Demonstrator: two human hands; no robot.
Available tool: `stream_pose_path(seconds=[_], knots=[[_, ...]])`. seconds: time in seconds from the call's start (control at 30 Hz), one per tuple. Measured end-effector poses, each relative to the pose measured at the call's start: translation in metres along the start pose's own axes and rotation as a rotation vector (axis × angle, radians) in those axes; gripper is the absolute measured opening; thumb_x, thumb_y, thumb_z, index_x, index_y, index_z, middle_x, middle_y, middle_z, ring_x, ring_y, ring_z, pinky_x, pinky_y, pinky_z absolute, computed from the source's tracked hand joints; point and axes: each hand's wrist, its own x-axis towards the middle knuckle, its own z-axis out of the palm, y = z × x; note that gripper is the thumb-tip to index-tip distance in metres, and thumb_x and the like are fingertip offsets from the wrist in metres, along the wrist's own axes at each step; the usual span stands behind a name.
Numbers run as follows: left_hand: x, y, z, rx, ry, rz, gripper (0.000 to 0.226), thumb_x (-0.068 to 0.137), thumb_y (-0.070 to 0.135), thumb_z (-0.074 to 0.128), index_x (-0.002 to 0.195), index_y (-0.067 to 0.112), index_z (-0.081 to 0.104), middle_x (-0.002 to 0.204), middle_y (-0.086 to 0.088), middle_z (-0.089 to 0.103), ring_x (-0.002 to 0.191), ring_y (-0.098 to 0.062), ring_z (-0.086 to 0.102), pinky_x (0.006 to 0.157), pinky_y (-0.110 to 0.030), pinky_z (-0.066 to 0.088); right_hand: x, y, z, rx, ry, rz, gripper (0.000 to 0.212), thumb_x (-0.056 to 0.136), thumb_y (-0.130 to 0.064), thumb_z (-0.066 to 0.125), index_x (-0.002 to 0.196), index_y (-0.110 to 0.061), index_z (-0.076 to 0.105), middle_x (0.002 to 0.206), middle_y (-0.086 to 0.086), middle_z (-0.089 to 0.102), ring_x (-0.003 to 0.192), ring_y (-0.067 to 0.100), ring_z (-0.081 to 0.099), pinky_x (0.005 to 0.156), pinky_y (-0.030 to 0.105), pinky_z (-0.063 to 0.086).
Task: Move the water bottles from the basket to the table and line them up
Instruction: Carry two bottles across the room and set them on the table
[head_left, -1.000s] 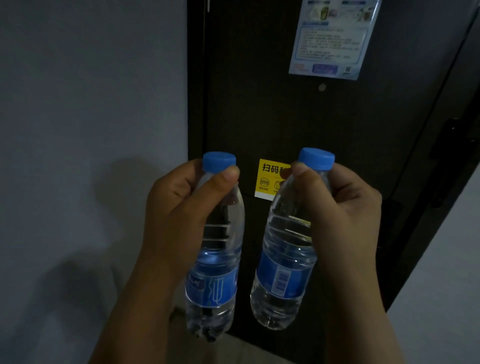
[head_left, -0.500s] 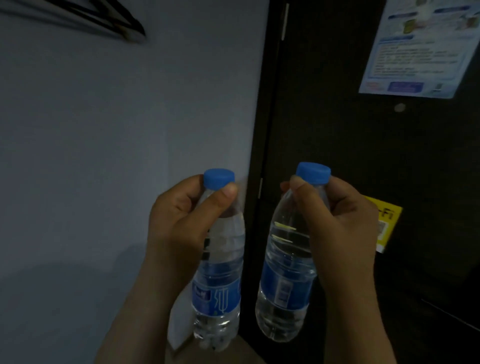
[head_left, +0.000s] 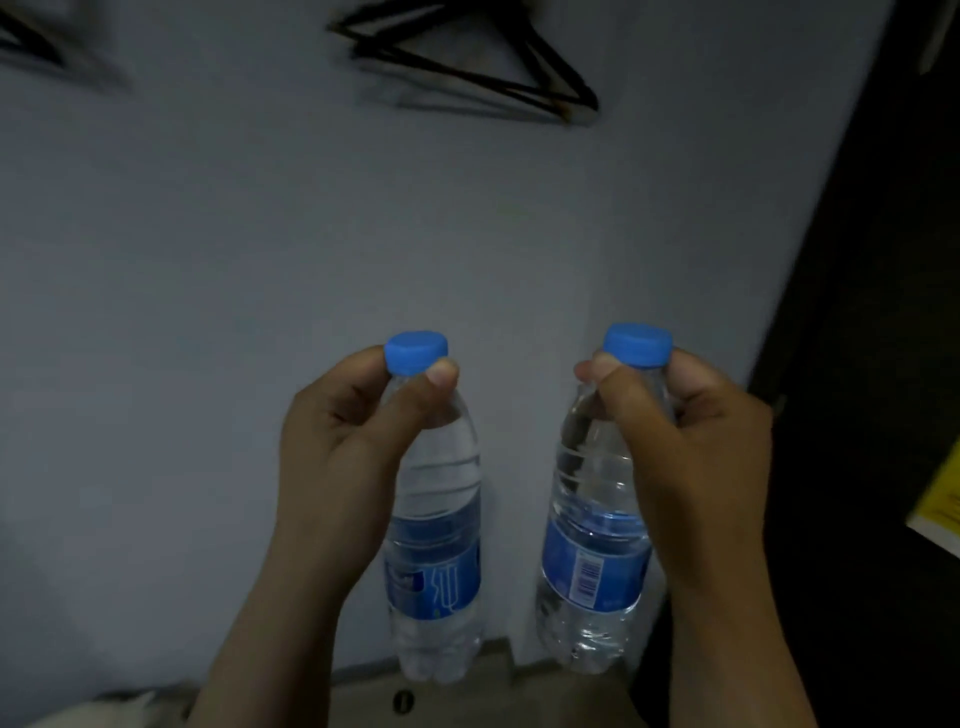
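Observation:
I hold two clear water bottles with blue caps and blue labels upright in the air in front of me. My left hand (head_left: 353, 431) grips the neck of the left bottle (head_left: 439, 545) just under its cap. The right bottle (head_left: 592, 551) hangs from my right hand (head_left: 685, 441), which is closed around its neck. The two bottles are side by side, a hand's width apart, not touching. Neither basket nor table is in view.
A pale grey wall (head_left: 260, 234) fills the view, with black clothes hangers (head_left: 467, 67) hung near the top. A dark door (head_left: 883, 312) with a yellow sticker (head_left: 940, 504) stands at the right. A strip of light floor (head_left: 467, 696) shows at the bottom.
My view has swung left: the door slid from the middle to the right edge and the wall with hangers came in. Both hands keep the same grip on the bottles.

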Motion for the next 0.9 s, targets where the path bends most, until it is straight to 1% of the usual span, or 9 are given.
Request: stream_pose_path(seconds=[0.1,0.23,0.4,0.47,0.53,0.6,0.73,0.83,0.9], knots=[[-0.009,0.016,-0.058,0.081,0.103,0.018,0.025,0.076,0.042,0.064,0.079,0.019,0.073,0.077,-0.004,0.072,0.074,-0.016,0.068,0.071,-0.028,0.054,-0.016,-0.014,0.047,0.103,-0.081,0.01,0.032,0.079,-0.032,0.067,0.078,0.0,0.065,0.07,0.021,0.061,0.061,0.034,0.058,0.051,0.042,0.051],[-0.028,0.039,-0.139,0.168,0.219,-0.003,0.03,0.075,0.044,0.062,0.079,0.016,0.07,0.077,-0.009,0.069,0.075,-0.023,0.065,0.074,-0.042,0.052,-0.048,-0.038,0.119,0.259,-0.2,0.029,0.034,0.075,-0.039,0.065,0.078,-0.004,0.068,0.07,0.018,0.063,0.064,0.033,0.06,0.052,0.016,0.047],[-0.065,0.073,-0.228,0.373,0.415,0.03,0.033,0.074,0.044,0.063,0.081,0.012,0.068,0.079,-0.019,0.065,0.072,-0.035,0.061,0.071,-0.049,0.052,-0.104,-0.075,0.207,0.374,-0.383,-0.013,0.037,0.077,-0.041,0.064,0.078,-0.004,0.068,0.07,0.016,0.065,0.068,0.035,0.06,0.055,0.027,0.047],[-0.081,0.087,-0.257,0.437,0.507,0.03,0.031,0.073,0.042,0.065,0.082,0.011,0.069,0.081,-0.021,0.065,0.077,-0.037,0.061,0.073,-0.043,0.053,-0.126,-0.091,0.234,0.449,-0.459,-0.021,0.039,0.078,-0.042,0.064,0.078,-0.004,0.068,0.071,0.018,0.065,0.069,0.037,0.059,0.056,0.024,0.045],[-0.096,0.102,-0.283,0.472,0.574,0.032,0.023,0.075,0.037,0.067,0.082,0.015,0.07,0.08,-0.019,0.065,0.072,-0.028,0.062,0.069,-0.029,0.053,-0.145,-0.107,0.259,0.521,-0.535,-0.04,0.039,0.077,-0.043,0.064,0.078,-0.003,0.068,0.071,0.02,0.064,0.069,0.038,0.058,0.056,0.022,0.043],[-0.111,0.116,-0.305,0.515,0.636,0.033,0.025,0.074,0.038,0.067,0.084,0.016,0.071,0.078,-0.016,0.066,0.071,-0.019,0.063,0.067,-0.024,0.052,-0.164,-0.125,0.282,0.568,-0.617,-0.049,0.037,0.078,-0.041,0.065,0.077,-0.004,0.069,0.068,0.018,0.064,0.067,0.033,0.058,0.054,0.017,0.042],[-0.137,0.139,-0.345,0.615,0.788,0.019,0.025,0.073,0.04,0.067,0.085,0.019,0.071,0.078,-0.013,0.068,0.076,-0.028,0.066,0.074,-0.044,0.054,-0.199,-0.159,0.326,0.688,-0.746,-0.048,0.018,0.079,-0.029,0.069,0.075,-0.012,0.071,0.066,0.001,0.067,0.052,0.003,0.055,0.05,0.005,0.04],[-0.152,0.151,-0.37,0.687,0.893,0.03,0.024,0.072,0.043,0.067,0.084,0.023,0.071,0.078,-0.012,0.068,0.077,-0.028,0.066,0.076,-0.046,0.055,-0.221,-0.176,0.356,0.834,-0.854,-0.043,0.011,0.081,-0.024,0.07,0.08,-0.014,0.072,0.061,-0.009,0.065,0.052,-0.002,0.055,0.05,0.006,0.041],[-0.158,0.157,-0.385,0.726,0.947,0.049,0.025,0.071,0.048,0.063,0.081,0.026,0.07,0.077,-0.01,0.067,0.075,-0.025,0.066,0.073,-0.041,0.055,-0.234,-0.185,0.378,0.919,-0.943,-0.007,0.002,0.081,-0.022,0.073,0.08,-0.019,0.073,0.06,-0.011,0.065,0.054,-0.002,0.058,0.052,0.008,0.043]])
